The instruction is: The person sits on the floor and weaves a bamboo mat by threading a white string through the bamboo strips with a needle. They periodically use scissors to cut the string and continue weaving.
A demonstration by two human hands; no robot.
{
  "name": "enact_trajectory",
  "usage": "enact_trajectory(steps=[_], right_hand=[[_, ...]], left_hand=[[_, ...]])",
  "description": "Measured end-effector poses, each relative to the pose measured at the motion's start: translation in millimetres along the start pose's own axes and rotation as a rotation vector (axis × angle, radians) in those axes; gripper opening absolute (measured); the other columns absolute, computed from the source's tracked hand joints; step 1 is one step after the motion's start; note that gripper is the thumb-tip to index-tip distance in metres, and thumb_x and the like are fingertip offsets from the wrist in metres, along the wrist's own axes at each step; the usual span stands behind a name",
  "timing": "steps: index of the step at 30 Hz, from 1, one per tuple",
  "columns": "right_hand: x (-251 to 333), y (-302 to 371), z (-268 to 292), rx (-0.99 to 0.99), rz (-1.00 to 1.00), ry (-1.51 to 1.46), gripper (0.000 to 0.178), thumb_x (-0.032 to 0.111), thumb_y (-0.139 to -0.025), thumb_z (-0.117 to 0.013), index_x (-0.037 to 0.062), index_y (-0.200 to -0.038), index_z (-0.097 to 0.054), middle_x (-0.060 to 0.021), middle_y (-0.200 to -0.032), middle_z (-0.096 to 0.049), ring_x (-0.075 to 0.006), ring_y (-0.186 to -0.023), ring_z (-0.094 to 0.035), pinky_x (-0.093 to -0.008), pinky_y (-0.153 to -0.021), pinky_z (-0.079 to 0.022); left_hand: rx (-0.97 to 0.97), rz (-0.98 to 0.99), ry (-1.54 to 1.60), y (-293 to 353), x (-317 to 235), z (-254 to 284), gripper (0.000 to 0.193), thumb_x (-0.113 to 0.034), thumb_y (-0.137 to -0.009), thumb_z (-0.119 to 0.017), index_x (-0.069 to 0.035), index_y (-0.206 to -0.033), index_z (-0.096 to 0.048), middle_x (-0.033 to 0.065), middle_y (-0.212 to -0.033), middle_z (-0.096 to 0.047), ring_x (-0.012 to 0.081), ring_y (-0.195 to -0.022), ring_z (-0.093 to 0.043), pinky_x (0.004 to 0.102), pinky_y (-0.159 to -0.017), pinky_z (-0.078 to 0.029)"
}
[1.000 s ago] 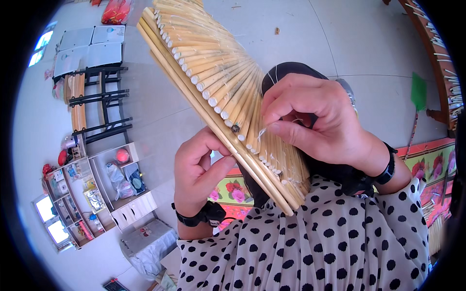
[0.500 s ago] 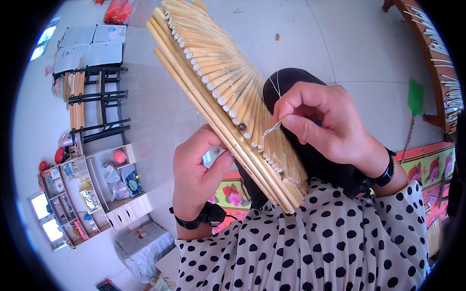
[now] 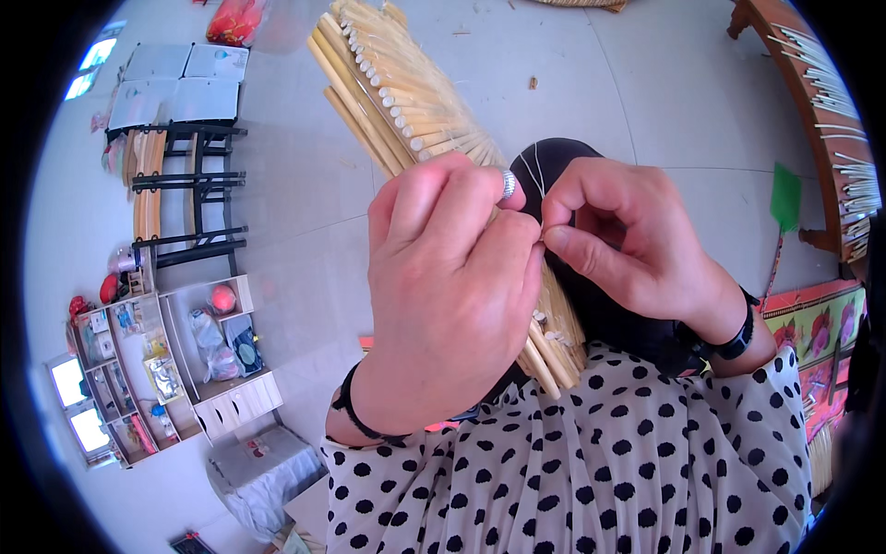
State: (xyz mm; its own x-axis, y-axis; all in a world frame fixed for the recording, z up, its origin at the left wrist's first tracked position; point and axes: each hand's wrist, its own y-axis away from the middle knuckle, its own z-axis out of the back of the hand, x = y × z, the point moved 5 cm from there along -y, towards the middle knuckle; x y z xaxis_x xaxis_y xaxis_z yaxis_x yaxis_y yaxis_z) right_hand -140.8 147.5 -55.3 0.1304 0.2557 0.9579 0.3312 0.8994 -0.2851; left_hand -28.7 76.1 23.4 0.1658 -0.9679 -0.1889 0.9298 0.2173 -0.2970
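A thick slanted bundle of pale reed stalks, sewn side by side with white stitches, rests against my lap and dark-clad knee. My left hand lies across the middle of it, fingers curled, a silver thimble ring on one finger. Its thumb and forefinger meet the tips of my right hand, which pinches a white thread. The thread loops up over the knee. Whatever sits between the left fingertips is too small to make out, and the stalks beneath that hand are hidden.
At the far right stands a brown wooden rack holding thin white sticks, near a green fly swatter. Shelves and folded tables line the left. A flowered red mat lies right of me.
My left hand has come up from beneath the bundle's left edge and over its top to meet my right fingertips. The bundle appears slightly farther right; my right hand keeps pinching.
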Motion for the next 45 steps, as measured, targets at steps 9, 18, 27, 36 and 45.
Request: enact_trajectory(steps=[9,18,27,36,45], right_hand=[[-17.6,6.6,13.0,-0.351,-0.203,-0.247,0.009,0.006,-0.091,-0.063,0.003,-0.099,-0.059,0.0058,-0.076,-0.056,0.0021,-0.056,-0.041,-0.0181,-0.049,-0.033],[-4.6,-0.6,-22.0,-0.111,0.02,-0.127,0.021,0.009,-0.082,-0.077,0.0038,-0.097,-0.064,0.0005,-0.081,-0.057,-0.0037,-0.056,-0.046,-0.0202,-0.05,-0.038],[-21.5,11.6,-11.6,-0.147,-0.144,-0.185,0.007,0.005,-0.096,-0.057,0.0053,-0.101,-0.062,0.0044,-0.087,-0.058,-0.0016,-0.065,-0.045,-0.016,-0.056,-0.036],[-47.9,17.5,34.6,-0.262,-0.199,-0.213,0.021,0.009,-0.1,-0.053,0.0008,-0.118,-0.06,-0.0037,-0.103,-0.066,-0.0023,-0.075,-0.055,-0.0149,-0.062,-0.041],[-15.1,14.4,50.1,-0.207,-0.237,-0.15,0.024,0.013,-0.103,-0.046,-0.0013,-0.12,-0.056,-0.0109,-0.106,-0.064,-0.0114,-0.088,-0.062,-0.0227,-0.077,-0.052]], left_hand=[[-0.03,0.13,0.305,1.6,13.7,6.6,0.009,0.003,-0.078,-0.066,-0.001,-0.084,-0.061,0.0107,-0.105,-0.061,0.0222,-0.096,-0.056,0.0314,-0.086,-0.044],[-0.127,0.1,0.381,-2.9,23.8,14.2,0.01,0.002,-0.08,-0.065,-0.001,-0.088,-0.061,0.0138,-0.106,-0.061,0.0247,-0.095,-0.058,0.0321,-0.081,-0.047],[-0.282,0.337,0.442,73.3,88.7,30.5,0.013,0.001,-0.09,-0.06,0.0,-0.102,-0.061,0.0094,-0.119,-0.061,0.0121,-0.105,-0.056,0.0251,-0.089,-0.045],[0.146,1.253,0.184,443.1,240.3,-148.9,0.028,-0.03,-0.085,-0.063,-0.003,-0.092,-0.067,0.0196,-0.089,-0.068,0.0371,-0.087,-0.065,0.0453,-0.077,-0.051],[0.462,1.624,0.249,617.1,145.9,-338.9,0.038,-0.029,-0.078,-0.07,0.0,-0.103,-0.063,0.0229,-0.104,-0.066,0.0381,-0.1,-0.064,0.045,-0.087,-0.05]])
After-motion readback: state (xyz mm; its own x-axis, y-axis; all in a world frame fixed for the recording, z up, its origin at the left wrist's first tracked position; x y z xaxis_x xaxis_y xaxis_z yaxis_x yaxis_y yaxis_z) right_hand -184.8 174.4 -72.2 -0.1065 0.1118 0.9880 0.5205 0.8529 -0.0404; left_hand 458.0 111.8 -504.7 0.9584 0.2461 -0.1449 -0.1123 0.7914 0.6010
